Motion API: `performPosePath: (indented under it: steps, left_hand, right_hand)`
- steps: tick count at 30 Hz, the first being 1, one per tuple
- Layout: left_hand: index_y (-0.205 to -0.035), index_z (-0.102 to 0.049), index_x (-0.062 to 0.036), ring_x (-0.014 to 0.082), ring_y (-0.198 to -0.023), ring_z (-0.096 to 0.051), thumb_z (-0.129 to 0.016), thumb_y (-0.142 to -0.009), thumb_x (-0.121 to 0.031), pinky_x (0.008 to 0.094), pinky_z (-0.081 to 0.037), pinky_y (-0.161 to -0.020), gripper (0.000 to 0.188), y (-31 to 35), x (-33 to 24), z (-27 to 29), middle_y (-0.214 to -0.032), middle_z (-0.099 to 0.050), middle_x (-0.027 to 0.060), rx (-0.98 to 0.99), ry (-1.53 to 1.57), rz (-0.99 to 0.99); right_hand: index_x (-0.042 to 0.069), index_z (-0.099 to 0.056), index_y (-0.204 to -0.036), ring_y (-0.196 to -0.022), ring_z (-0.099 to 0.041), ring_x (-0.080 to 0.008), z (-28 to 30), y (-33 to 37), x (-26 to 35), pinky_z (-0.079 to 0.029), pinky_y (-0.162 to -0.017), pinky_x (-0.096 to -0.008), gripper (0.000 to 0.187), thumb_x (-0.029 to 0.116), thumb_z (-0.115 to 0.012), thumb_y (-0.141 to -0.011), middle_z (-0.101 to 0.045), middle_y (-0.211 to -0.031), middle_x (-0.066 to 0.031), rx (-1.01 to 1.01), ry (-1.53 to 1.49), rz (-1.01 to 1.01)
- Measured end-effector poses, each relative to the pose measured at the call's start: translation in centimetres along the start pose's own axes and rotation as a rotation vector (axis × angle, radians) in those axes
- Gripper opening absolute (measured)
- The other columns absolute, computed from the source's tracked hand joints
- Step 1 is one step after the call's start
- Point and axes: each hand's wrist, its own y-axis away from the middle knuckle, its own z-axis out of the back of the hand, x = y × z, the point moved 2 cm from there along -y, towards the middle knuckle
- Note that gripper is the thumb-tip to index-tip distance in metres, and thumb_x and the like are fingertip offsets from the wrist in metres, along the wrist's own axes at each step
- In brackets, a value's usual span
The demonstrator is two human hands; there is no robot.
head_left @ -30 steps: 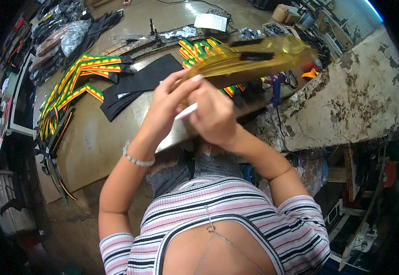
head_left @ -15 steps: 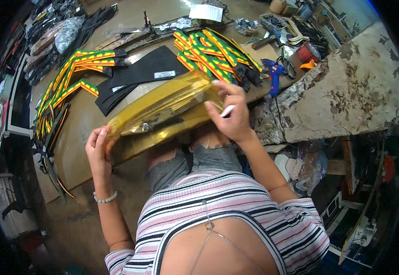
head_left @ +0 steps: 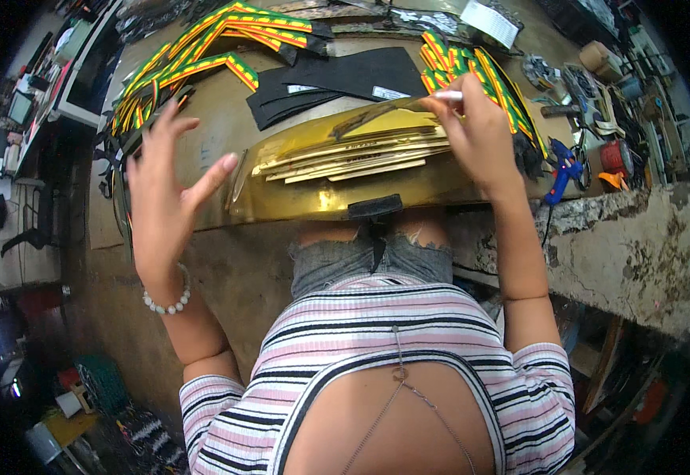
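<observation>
A glossy yellow see-through plastic sheet [head_left: 305,204] lies along the front edge of the table. Several pale narrow strips [head_left: 353,161] with printing are stacked on or under it; I cannot tell which. My right hand [head_left: 476,134] is closed at the sheet's far right side, pinching its raised edge. A small white stick [head_left: 449,95] also juts from those fingers. To the left of the sheet, my left hand [head_left: 167,198] is raised with fingers spread, holding nothing. A small black piece [head_left: 374,206] rests at the sheet's near edge.
Black flat panels [head_left: 345,75] lie beyond the sheet. Green, yellow and red straps are piled at far left [head_left: 226,32] and far right [head_left: 511,91]. A blue glue gun [head_left: 564,170] and a red spool [head_left: 616,157] sit at right, by a worn slab [head_left: 630,253].
My left hand has let go of the yellow sheet and opened. The sheet has come down onto the table edge, showing the pale strips. The view has shifted, too.
</observation>
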Motion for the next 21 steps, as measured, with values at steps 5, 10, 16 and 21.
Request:
performPosePath:
  steps: [5,10,16,21]
  left_hand:
    - [-0.109,-0.067,-0.0089,0.047,-0.143,-0.032,-0.073,-0.084,-0.021,0.0553,-0.028,-0.116,0.028,-1.3,-5.2,-3.1,-0.147,-0.048,0.0179,0.114,-0.118,-0.429]
    - [-0.114,-0.071,-0.0048,0.0369,-0.119,-0.059,-0.07,-0.087,-0.018,0.0442,-0.047,-0.101,0.03,-8.1,-1.2,-7.8,-0.123,-0.064,0.0179,0.383,0.05,-0.292]
    - [-0.111,-0.073,-0.0006,0.026,-0.081,-0.07,-0.08,-0.082,-0.021,0.0348,-0.055,-0.074,0.036,-10.3,0.5,-8.5,-0.098,-0.074,0.017,0.497,0.216,-0.26]
    - [-0.111,-0.074,-0.0011,0.0193,-0.08,-0.07,-0.083,-0.079,-0.018,0.0327,-0.055,-0.075,0.038,-12.1,1.2,-8.8,-0.094,-0.075,0.0163,0.586,0.282,-0.127]
  right_hand:
    - [0.004,-0.05,-0.101,-0.076,-0.069,-0.0377,0.0,-3.0,-0.7,-0.052,-0.062,-0.0445,0.029,0.02,-0.072,-0.091,-0.07,-0.086,-0.016,0.11,-0.028,-0.104]
    - [0.001,-0.051,-0.095,-0.085,-0.066,-0.0267,0.9,-3.6,1.6,-0.052,-0.075,-0.0359,0.03,0.014,-0.077,-0.087,-0.068,-0.094,-0.014,-0.002,0.096,0.026]
    - [-0.001,-0.051,-0.095,-0.108,-0.059,-0.0372,-2.6,1.3,5.9,-0.048,-0.093,-0.0442,0.026,0.008,-0.073,-0.086,-0.061,-0.12,-0.0227,0.23,-0.239,0.096]
    - [-0.005,-0.05,-0.105,-0.13,-0.049,-0.0458,-5.6,3.0,5.7,-0.039,-0.11,-0.051,0.032,0.01,-0.07,-0.085,-0.049,-0.141,-0.0286,0.296,-0.035,0.139]
